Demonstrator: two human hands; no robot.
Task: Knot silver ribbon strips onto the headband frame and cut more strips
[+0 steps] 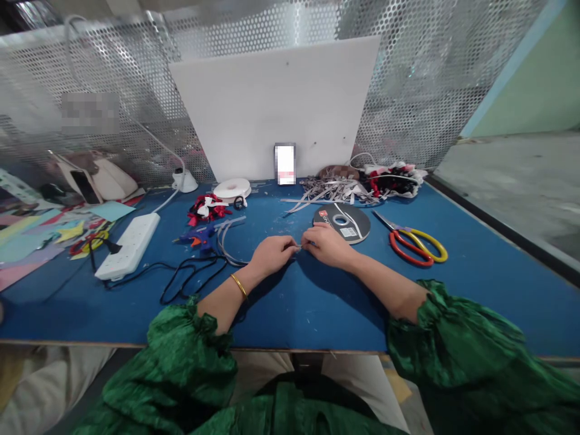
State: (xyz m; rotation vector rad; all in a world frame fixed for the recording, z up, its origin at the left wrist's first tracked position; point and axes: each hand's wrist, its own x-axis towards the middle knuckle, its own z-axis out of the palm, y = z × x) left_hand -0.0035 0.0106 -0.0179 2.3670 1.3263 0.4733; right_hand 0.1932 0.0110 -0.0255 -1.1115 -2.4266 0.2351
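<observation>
Over the middle of the blue table (312, 329), my left hand (273, 254) and my right hand (328, 244) meet with their fingertips pinched. Between them shows a tiny pale piece (298, 247), too small to name, and both hands seem to hold it. Just behind my right hand lies a dark, flat ribbon spool (360, 222) with a white label. Left of my left hand are a loop of thin grey ribbon (222, 241) and a blue glue gun (203, 237) with an orange trigger.
Scissors (414, 246) with red and yellow handles lie at the right. Farther back are grey ribbon strips (338, 189), red-black-white bows (392, 180), a white spool (232, 188) and a lit phone (285, 164). A power strip (129, 244) and black cord (170, 290) lie left.
</observation>
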